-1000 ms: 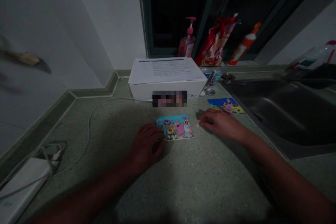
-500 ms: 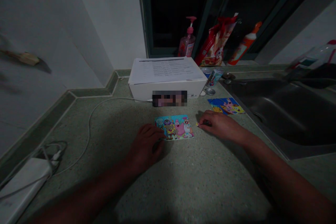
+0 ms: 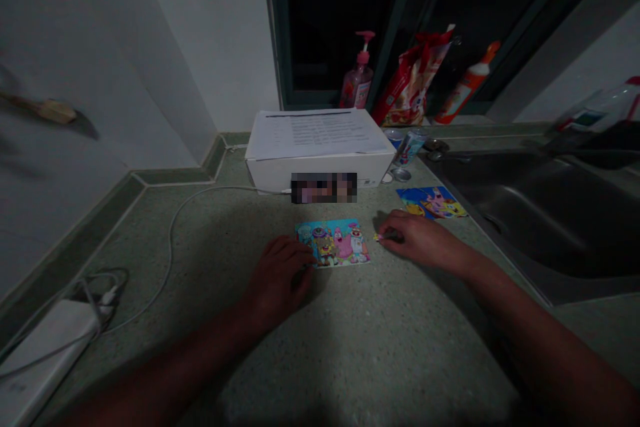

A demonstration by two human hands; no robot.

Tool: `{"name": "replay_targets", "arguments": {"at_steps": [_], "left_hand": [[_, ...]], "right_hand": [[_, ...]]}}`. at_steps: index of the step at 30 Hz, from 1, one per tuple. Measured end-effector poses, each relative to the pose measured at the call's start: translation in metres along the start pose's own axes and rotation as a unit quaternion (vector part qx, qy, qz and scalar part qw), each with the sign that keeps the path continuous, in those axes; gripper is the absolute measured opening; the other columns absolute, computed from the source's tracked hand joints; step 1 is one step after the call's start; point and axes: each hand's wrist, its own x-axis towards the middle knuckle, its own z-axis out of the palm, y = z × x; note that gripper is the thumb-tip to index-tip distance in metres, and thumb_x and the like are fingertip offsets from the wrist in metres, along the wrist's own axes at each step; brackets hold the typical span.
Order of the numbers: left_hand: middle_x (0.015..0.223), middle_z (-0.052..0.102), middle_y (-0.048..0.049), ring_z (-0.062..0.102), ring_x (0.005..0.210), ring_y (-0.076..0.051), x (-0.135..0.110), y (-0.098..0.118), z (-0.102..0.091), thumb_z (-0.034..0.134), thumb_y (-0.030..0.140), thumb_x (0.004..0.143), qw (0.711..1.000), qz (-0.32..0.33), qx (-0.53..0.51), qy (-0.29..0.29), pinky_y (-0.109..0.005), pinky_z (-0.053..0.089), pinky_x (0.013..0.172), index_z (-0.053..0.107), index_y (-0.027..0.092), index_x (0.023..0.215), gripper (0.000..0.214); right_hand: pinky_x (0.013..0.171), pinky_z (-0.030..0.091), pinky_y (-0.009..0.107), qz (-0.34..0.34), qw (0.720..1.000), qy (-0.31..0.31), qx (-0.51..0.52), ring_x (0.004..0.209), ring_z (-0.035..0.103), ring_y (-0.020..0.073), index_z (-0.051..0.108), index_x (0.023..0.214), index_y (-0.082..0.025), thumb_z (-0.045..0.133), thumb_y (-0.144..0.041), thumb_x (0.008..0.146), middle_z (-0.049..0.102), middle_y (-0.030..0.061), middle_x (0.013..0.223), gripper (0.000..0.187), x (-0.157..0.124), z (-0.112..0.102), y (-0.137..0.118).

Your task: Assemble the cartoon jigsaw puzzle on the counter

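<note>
The left hand (image 3: 280, 277) lies palm-down against the 7 o'clock edge of a cartoon jigsaw puzzle (image 3: 333, 243), its fingers lightly curled and closed on nothing that shows; the right hand (image 3: 423, 240) sits at the puzzle's 3 o'clock side, its fingertips (image 3: 393, 234) pinched on a tiny loose piece (image 3: 379, 237). The puzzle lies flat on the counter (image 3: 380, 360) and looks nearly whole, though its seams are too fine to read; the piece remains outside it. A second cartoon picture (image 3: 431, 203), perhaps a card, lies apart at 2 o'clock, near the sink (image 3: 525, 213).

At 12 o'clock stands a white box (image 3: 270, 173) with a printed sheet (image 3: 315, 133) on top; a can (image 3: 410, 147) stands just beside it at 1 o'clock. Farther back, a pump bottle (image 3: 357, 80), a red bag (image 3: 410, 77) and an orange bottle (image 3: 465, 77) stand before a dark window (image 3: 340, 13); a white cable (image 3: 171, 240) curves across the counter from the box to a power strip (image 3: 45, 360) at 8 o'clock; the wall (image 3: 210, 33) rises at 10 o'clock.
</note>
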Motion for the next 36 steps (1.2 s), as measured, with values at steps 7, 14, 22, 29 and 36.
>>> {"name": "replay_targets", "arguments": {"at_steps": [7,14,22,29,36], "left_hand": [[0.106,0.078,-0.0064,0.069,0.100,-0.025,0.001,0.000,0.000,0.065,0.014,0.095,1.000,0.002,0.002,-0.006,-0.052,0.054,0.097,0.069,0.021,0.105,0.013],[0.105,0.078,-0.0064,0.069,0.100,-0.026,0.001,0.001,0.000,0.064,0.015,0.095,1.000,0.001,0.000,-0.001,-0.052,0.054,0.097,0.069,0.022,0.105,0.012],[0.105,0.078,-0.0068,0.069,0.100,-0.025,0.001,0.001,0.001,0.064,0.014,0.094,1.000,-0.003,-0.011,0.004,-0.051,0.055,0.095,0.070,0.022,0.105,0.015],[0.107,0.078,-0.0074,0.068,0.102,-0.026,-0.001,0.000,0.002,0.065,0.013,0.093,1.000,-0.001,-0.008,0.001,-0.052,0.053,0.099,0.070,0.022,0.106,0.016],[0.107,0.077,-0.0067,0.067,0.101,-0.026,0.000,0.001,0.001,0.066,0.012,0.092,1.000,0.001,-0.010,-0.009,-0.053,0.053,0.098,0.068,0.021,0.106,0.017]], "right_hand": [[0.082,0.054,0.038,-0.006,1.000,0.013,-0.006,0.091,0.071,0.0245,0.073,0.103,-0.024,0.061,-0.028,0.094,0.071,0.0075,0.104,0.016,0.000,0.001,-0.001],[0.079,0.053,0.037,-0.006,1.000,0.016,-0.024,0.089,0.070,0.0244,0.071,0.100,-0.023,0.062,-0.026,0.091,0.070,0.0069,0.102,0.013,0.002,0.006,0.000],[0.077,0.052,0.035,-0.010,0.999,0.048,-0.009,0.089,0.070,0.0240,0.068,0.102,-0.024,0.064,-0.026,0.090,0.071,0.0069,0.105,0.012,0.002,-0.001,-0.025],[0.068,0.044,0.031,-0.056,0.998,0.037,-0.003,0.086,0.068,0.0219,0.066,0.100,-0.023,0.065,-0.024,0.088,0.070,0.0059,0.100,0.011,0.017,0.018,-0.071],[0.060,0.033,0.032,-0.059,0.998,0.020,-0.018,0.074,0.060,0.0194,0.066,0.095,-0.020,0.063,-0.023,0.087,0.069,0.0078,0.095,0.009,0.029,0.023,-0.087]]}}
